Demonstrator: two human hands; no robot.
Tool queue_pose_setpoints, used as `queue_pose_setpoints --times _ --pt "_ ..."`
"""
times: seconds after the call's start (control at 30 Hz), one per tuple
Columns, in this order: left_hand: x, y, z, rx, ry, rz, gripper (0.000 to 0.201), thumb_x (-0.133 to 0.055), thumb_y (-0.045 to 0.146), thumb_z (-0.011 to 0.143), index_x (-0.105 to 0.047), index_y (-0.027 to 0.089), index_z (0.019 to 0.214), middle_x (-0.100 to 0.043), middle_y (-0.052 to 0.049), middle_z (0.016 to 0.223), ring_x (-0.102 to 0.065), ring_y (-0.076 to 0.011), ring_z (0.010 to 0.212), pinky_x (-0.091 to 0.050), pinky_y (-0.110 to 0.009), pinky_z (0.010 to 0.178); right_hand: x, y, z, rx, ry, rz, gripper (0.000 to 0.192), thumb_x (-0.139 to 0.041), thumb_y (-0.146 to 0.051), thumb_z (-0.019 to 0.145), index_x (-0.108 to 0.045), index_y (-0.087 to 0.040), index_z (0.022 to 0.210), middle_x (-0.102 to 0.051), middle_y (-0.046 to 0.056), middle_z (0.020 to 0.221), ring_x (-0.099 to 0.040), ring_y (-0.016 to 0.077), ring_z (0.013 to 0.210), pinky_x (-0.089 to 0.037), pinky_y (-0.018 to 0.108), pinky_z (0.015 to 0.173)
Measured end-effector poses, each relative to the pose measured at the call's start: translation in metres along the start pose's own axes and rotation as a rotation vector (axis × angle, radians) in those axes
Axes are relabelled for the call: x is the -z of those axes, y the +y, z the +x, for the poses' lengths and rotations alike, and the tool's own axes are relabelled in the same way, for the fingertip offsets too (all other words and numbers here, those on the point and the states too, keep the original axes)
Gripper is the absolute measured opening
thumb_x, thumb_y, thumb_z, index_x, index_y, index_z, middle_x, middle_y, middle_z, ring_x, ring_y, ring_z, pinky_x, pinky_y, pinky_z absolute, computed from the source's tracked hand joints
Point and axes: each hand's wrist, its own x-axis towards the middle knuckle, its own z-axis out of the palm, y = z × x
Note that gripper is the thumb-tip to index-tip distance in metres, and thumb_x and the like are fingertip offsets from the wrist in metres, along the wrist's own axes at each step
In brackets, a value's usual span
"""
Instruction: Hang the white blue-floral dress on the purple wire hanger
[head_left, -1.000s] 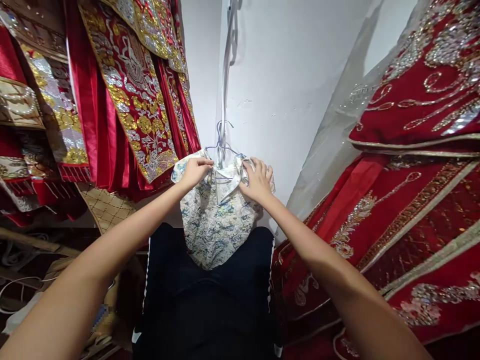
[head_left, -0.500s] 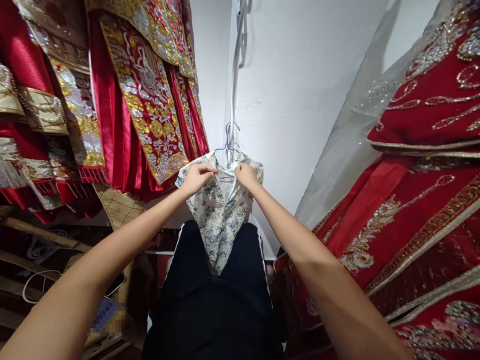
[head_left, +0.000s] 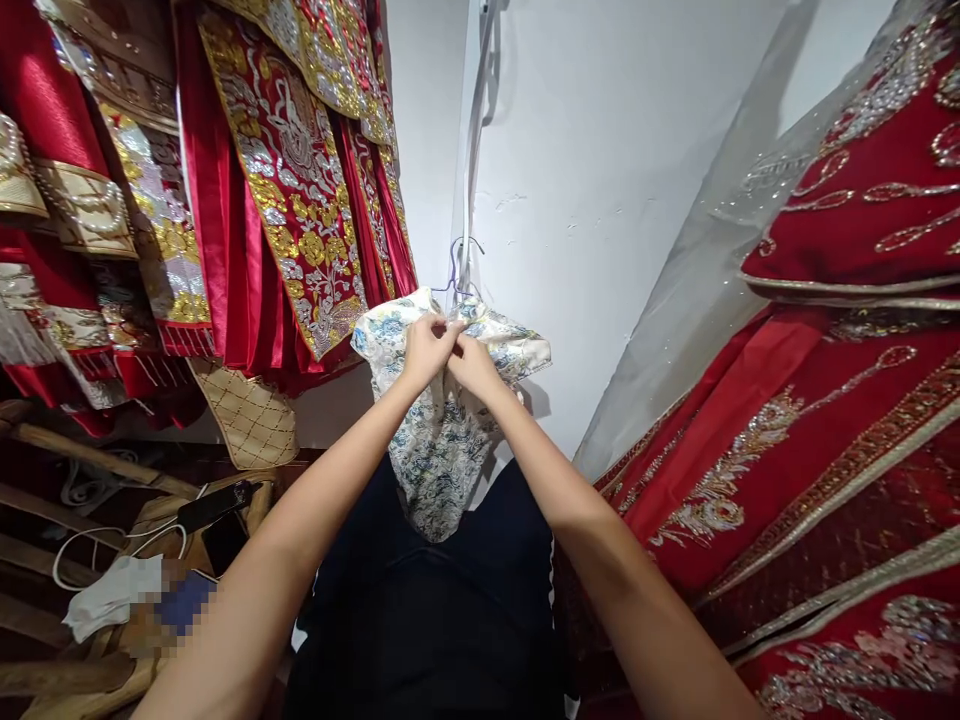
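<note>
A floral shirt (head_left: 442,450) in white, blue and green hangs in front of me on a thin purple wire hanger (head_left: 454,268). Both of my hands meet at the top of its front opening, just below the collar. My left hand (head_left: 429,350) pinches one front edge of the shirt. Close against it, my right hand (head_left: 472,365) grips the other edge with bent fingers. Whether a button lies between the fingertips is hidden. The shirt's lower end hangs between my knees, over dark trousers (head_left: 517,510).
Red embroidered costumes (head_left: 300,200) hang at the left, and beaded red garments (head_left: 810,400) fill the right beside sheer white fabric (head_left: 697,250). A wooden chair (head_left: 105,460) at lower left bears a phone (head_left: 225,540), a white cable and a tissue (head_left: 116,595). Ahead is a white wall (head_left: 585,150).
My hands have come together from the two sides of the collar to its middle. The shirt's front edges are drawn closed, and its right shoulder now sticks out further.
</note>
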Motion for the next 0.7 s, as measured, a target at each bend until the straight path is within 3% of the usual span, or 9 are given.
queue_pose_setpoints --times 0.1,0.23,0.37,0.53,0.6,0.7 --pt "-0.007 0.002 -0.006 0.032 0.056 -0.069 0.028 -0.062 0.038 0.085 -0.06 0.018 0.066 -0.061 -0.002 0.068 -0.058 -0.0171 0.071 -0.046 -0.029 0.071 -0.017 0.002 -0.023 -0.129 0.155 0.098 0.012 -0.053 -0.026 0.079 -0.058 -0.021 0.09 -0.061 0.002 0.078 -0.053 0.0193 0.072 -0.04 0.027 0.068" --pt "-0.004 0.015 -0.025 0.04 0.109 -0.182 0.026 -0.064 0.04 0.086 -0.06 0.019 0.071 -0.06 -0.001 0.071 -0.056 -0.0157 0.072 -0.045 -0.028 0.07 -0.045 0.019 -0.08 -0.506 0.338 0.262 0.01 -0.053 -0.025 0.078 -0.053 -0.022 0.087 -0.054 0.001 0.072 -0.05 0.0187 0.07 -0.04 0.027 0.066" --pt "0.0 0.036 -0.051 0.013 0.1 -0.23 0.029 -0.062 0.042 0.088 -0.058 0.019 0.071 -0.056 -0.001 0.072 -0.055 -0.0152 0.071 -0.045 -0.027 0.068 -0.063 0.036 -0.132 -0.654 0.253 0.367 0.022 -0.047 -0.04 0.084 -0.051 -0.024 0.07 -0.049 0.0 0.055 -0.048 0.02 0.058 -0.037 0.029 0.054" --pt "-0.005 0.051 -0.062 0.049 0.125 -0.293 0.028 -0.062 0.042 0.088 -0.06 0.019 0.074 -0.059 -0.003 0.077 -0.058 -0.0159 0.075 -0.048 -0.028 0.071 -0.066 0.053 -0.143 -0.727 0.127 0.489 0.032 -0.048 -0.042 0.085 -0.052 -0.023 0.06 -0.05 0.0 0.05 -0.047 0.0172 0.049 -0.035 0.028 0.049" --pt "-0.005 0.044 -0.067 0.071 0.093 -0.363 0.025 -0.06 0.041 0.09 -0.063 0.019 0.082 -0.064 -0.005 0.085 -0.062 -0.0173 0.083 -0.05 -0.029 0.078 -0.067 0.057 -0.143 -0.746 0.057 0.533 0.031 -0.049 -0.037 0.085 -0.053 -0.022 0.058 -0.052 0.001 0.05 -0.046 0.0151 0.047 -0.034 0.027 0.048" --pt "0.002 0.013 -0.096 0.167 0.048 -0.486 0.023 -0.055 0.038 0.091 -0.066 0.02 0.1 -0.069 -0.008 0.103 -0.066 -0.0198 0.098 -0.053 -0.033 0.089 -0.069 0.058 -0.149 -0.757 -0.067 0.613 0.028 -0.051 -0.03 0.082 -0.055 -0.02 0.056 -0.053 0.001 0.049 -0.044 0.0127 0.043 -0.032 0.026 0.045"
